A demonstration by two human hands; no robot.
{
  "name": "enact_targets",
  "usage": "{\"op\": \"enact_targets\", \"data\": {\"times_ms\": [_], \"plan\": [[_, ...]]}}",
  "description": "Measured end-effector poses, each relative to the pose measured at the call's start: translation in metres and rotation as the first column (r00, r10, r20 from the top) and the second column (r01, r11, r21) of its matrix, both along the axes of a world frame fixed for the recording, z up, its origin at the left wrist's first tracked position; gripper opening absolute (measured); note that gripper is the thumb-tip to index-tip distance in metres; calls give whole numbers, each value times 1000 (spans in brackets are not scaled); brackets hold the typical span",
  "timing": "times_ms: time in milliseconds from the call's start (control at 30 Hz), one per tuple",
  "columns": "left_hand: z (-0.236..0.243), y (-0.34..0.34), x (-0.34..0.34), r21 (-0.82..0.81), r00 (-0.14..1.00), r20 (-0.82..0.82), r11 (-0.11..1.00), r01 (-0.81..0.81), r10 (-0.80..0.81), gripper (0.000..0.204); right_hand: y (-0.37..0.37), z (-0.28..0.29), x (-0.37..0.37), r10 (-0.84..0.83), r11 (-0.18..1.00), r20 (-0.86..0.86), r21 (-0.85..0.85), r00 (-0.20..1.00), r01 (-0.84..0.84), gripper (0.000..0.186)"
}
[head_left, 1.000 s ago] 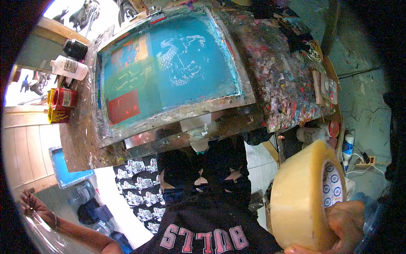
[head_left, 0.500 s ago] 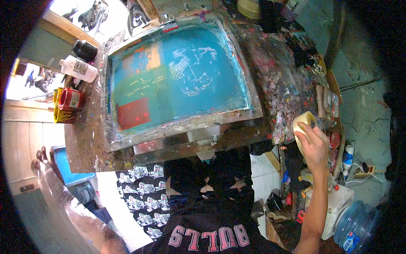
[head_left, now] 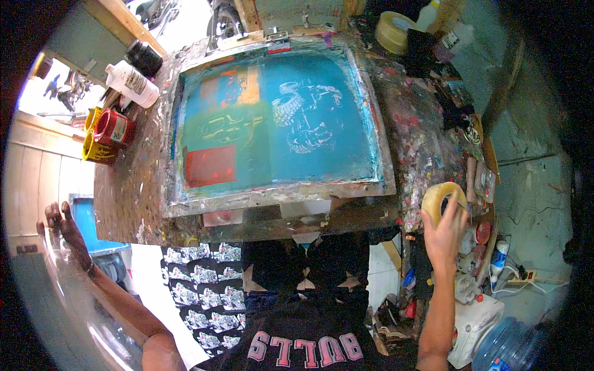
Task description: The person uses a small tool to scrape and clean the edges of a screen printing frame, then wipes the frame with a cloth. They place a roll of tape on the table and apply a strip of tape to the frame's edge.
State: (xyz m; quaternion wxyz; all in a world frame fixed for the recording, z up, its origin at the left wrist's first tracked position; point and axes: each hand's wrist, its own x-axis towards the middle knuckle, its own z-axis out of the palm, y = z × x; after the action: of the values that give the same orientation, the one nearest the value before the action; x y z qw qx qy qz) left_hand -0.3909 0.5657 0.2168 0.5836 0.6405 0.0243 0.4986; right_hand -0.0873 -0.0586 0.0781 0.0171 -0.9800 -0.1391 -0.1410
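Note:
At the right, my right hand (head_left: 445, 238) grips a thick roll of yellowish clear tape (head_left: 435, 199) by its near side, over the paint-spotted right end of the bench. Off to the far left, my left hand (head_left: 68, 238) is raised with its fingers stretched out and apart. A clear, shiny strip (head_left: 77, 297), like tape or plastic film, runs along that forearm; whether it touches the hand I cannot tell. Between my hands, a framed printing screen (head_left: 322, 148) with blue mesh and pale line drawings lies on the bench, with red and green patches on its left half.
Left of the screen stand a white bottle (head_left: 133, 85), a black jar (head_left: 144, 57) and red and yellow paint pots (head_left: 114, 128). Another wide tape roll (head_left: 396, 32) sits at the back right. Below right are a white plastic container (head_left: 476, 328) and a blue water jug (head_left: 513, 346).
My right hand has moved slightly left and down with the tape roll, which now shows its round face. My left hand has risen a little. The view has shifted.

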Motion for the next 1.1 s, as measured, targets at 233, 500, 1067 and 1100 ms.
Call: {"op": "enact_targets", "data": {"times_ms": [233, 500, 1067, 1100], "plan": [[-14, 46, -3, -290, 914, 107, 867, 405, -391, 32, 105, 134, -79, 686, 24, 354, 863, 636, -505, 37], [2, 17, 31, -394, 715, 540, 617, 681, -445, 20, 169, 129, -51, 681, -454, 673, 697, 288, -556, 26], [-65, 110, 335, 868, 887, -122, 481, -122, 445, 23, 254, -37, -104, 897, -335, -169, 342, 408, 878, 38], [-79, 101, 362, 896, 903, -70, 424, -130, 424, 25, 257, -44, -111, 932, -306, -107, 278, 345, 911, 46]]}}
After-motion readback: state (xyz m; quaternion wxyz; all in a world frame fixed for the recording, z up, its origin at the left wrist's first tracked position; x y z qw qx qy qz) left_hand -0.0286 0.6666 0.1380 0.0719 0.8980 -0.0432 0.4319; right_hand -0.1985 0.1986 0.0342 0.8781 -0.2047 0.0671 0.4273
